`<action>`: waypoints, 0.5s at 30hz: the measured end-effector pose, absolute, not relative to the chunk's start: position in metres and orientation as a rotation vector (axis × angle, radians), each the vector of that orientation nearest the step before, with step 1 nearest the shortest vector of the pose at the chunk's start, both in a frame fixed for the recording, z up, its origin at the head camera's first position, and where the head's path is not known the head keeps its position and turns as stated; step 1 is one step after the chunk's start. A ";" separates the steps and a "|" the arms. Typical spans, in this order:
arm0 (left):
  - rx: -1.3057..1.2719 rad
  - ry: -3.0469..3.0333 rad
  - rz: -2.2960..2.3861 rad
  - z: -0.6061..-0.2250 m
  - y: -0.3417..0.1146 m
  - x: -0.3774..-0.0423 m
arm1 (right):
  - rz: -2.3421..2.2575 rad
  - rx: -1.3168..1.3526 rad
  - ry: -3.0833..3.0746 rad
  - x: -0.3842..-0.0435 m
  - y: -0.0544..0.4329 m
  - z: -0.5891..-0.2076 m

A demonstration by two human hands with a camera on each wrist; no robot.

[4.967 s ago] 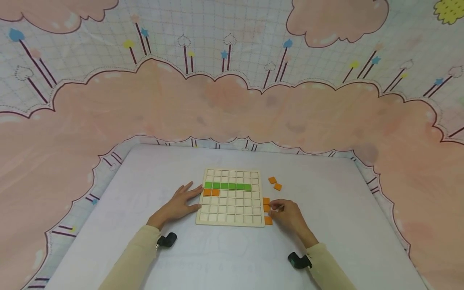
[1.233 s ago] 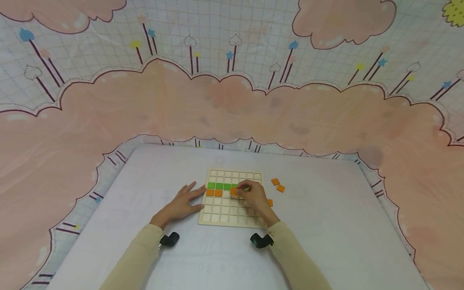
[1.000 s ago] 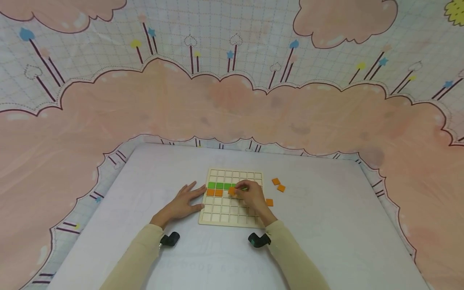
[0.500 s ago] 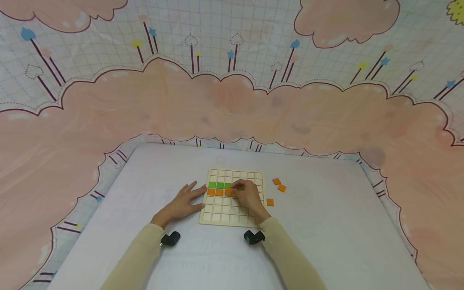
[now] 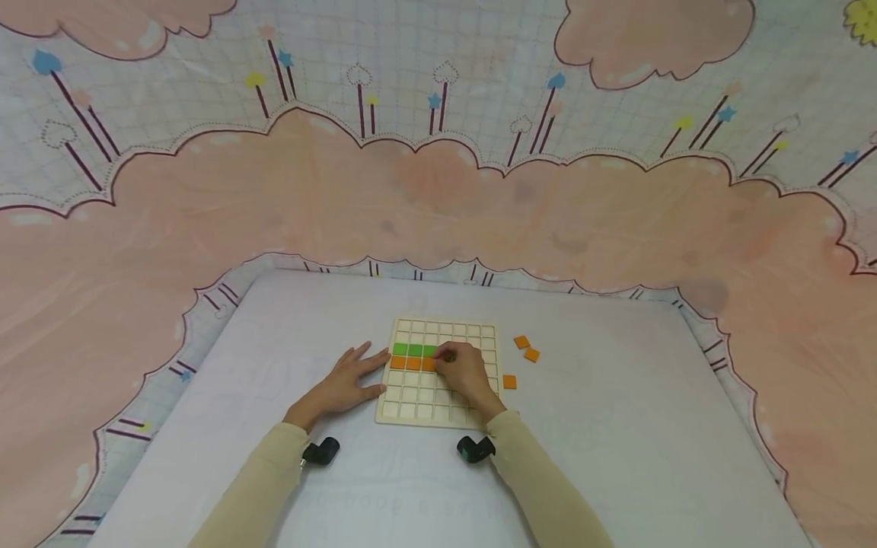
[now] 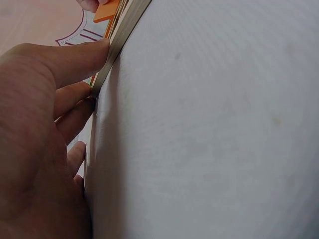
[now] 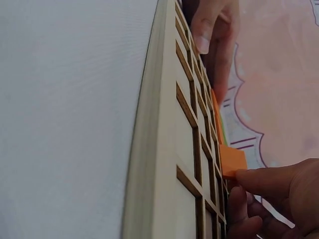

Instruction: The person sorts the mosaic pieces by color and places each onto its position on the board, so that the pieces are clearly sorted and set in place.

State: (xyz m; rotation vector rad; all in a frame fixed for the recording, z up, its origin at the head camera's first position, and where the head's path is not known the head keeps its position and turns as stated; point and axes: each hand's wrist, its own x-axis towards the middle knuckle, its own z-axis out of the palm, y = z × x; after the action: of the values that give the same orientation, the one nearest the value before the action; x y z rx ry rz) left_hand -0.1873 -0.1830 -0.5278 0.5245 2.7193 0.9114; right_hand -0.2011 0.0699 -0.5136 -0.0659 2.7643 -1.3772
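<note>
A pale wooden grid board [image 5: 418,412] lies on the white table, carrying a row of green square tiles [image 5: 414,350]. Below that row, orange tiles [image 5: 406,364] fill the first two cells from the left. My right hand [image 5: 467,374] pinches another orange tile [image 7: 233,160] between thumb and fingers, at the third cell of the orange row. In the right wrist view this tile is slightly tilted against the board. My left hand [image 5: 342,384] touches the board's left edge with spread fingers; its thumb [image 6: 82,62] rests against the edge. The right hand covers part of the green row.
To the right of the board lie loose orange tiles: two [image 5: 522,342] near the back and one [image 5: 510,382] close to the board's edge. Small black cameras [image 5: 322,451] sit at both wrists. A cartoon-patterned cloth [image 5: 438,198] rises behind the white table [image 5: 617,396].
My right hand has left the tiles beside the board's right edge and brought an orange tile left, down to the third cell. The left hand has stayed at the left edge.
</note>
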 end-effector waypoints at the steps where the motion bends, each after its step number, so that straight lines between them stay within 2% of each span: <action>1: 0.516 2.714 0.907 -0.528 -0.183 -0.187 | -1.368 -0.066 2.767 -0.201 0.069 -0.514; 15: 0.542 2.727 0.891 -0.527 -0.185 -0.188 | -1.371 -0.085 2.764 -0.203 0.068 -0.511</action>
State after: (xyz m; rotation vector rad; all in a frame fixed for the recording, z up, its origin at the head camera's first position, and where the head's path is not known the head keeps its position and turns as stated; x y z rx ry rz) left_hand -0.1882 -0.1852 -0.5266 0.5417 2.7269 0.8910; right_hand -0.2027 0.0676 -0.5113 -0.0849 2.7645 -1.3709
